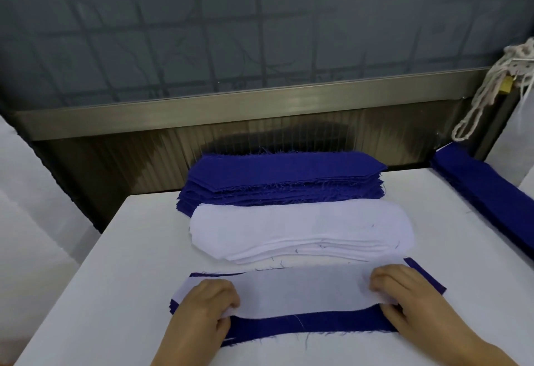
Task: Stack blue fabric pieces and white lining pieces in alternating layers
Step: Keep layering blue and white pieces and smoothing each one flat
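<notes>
A smooth white table [115,279] carries everything. At its far edge sits a thick blue stack [283,180] of frayed, angle-ended pieces; just in front lies a white stack [300,229] of rounded lining. Nearest, a white lining [303,290] lies on the blue piece [312,325]. The left hand [205,305] and right hand [404,293], fingers curled, pinch the lining's ends.

Both forearms enter from the bottom edge of the frame, angled inward. The left hand [206,305] sits lower centre-left, fingers curled and pinching downward. The right hand [404,293] mirrors it at lower right, knuckles up, fingers curled under.
</notes>
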A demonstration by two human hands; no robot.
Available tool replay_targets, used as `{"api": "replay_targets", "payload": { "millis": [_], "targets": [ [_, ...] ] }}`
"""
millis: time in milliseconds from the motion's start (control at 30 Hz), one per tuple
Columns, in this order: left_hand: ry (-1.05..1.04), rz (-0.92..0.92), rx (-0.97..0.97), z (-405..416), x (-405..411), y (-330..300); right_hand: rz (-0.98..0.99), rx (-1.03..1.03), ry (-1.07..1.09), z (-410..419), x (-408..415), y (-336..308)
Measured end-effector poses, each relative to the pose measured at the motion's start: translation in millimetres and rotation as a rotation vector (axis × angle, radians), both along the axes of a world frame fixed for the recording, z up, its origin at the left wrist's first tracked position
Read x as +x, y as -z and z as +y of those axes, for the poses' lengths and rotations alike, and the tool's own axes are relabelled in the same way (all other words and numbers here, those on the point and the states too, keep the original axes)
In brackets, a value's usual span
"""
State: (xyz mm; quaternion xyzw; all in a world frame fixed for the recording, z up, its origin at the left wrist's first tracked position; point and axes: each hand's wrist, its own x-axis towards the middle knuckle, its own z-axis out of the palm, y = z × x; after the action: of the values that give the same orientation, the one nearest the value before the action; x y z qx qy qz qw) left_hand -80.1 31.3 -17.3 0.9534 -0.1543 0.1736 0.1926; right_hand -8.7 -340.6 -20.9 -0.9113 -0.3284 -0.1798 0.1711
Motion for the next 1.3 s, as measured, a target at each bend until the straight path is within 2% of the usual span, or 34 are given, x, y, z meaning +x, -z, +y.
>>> {"api": "replay_targets", "payload": {
  "millis": [100, 333, 467, 633, 800, 1033, 1100, 1200, 1300],
  "targets": [
    [0.004, 0.027, -0.029, -1, -1, 3, 0.037, 0.004, 0.039, -2, 0, 5],
    [-0.014, 0.059, -0.079, 0, -1, 10, -0.104, 0.080, 0.266, -6, 13, 7],
    [-0.006, 0.072, -0.076, -1, -1, 10, -0.200, 0.090, 0.267, -10, 13, 9],
    [0.036, 0.095, -0.063, -1, -1, 12, -0.150, 0.039, 0.321, -14, 15, 14],
    [0.050, 0.092, -0.046, 0, -1, 14, -0.108, 0.028, 0.289, -17, 15, 20],
    [-0.001, 0.124, -0.180, -8, -10, 5, -0.204, 0.171, 0.226, -16, 13, 5],
    [-0.027, 0.119, -0.188, -9, -9, 5, -0.158, 0.169, 0.135, -1, 6, 3],
    [-0.014, 0.129, -0.119, -11, -5, 4, -0.045, 0.041, 0.010, 20, -1, 5],
    [-0.093, 0.118, -0.102, -9, -3, 2, 0.064, -0.001, 0.079, 22, 3, 6]
  ]
}}
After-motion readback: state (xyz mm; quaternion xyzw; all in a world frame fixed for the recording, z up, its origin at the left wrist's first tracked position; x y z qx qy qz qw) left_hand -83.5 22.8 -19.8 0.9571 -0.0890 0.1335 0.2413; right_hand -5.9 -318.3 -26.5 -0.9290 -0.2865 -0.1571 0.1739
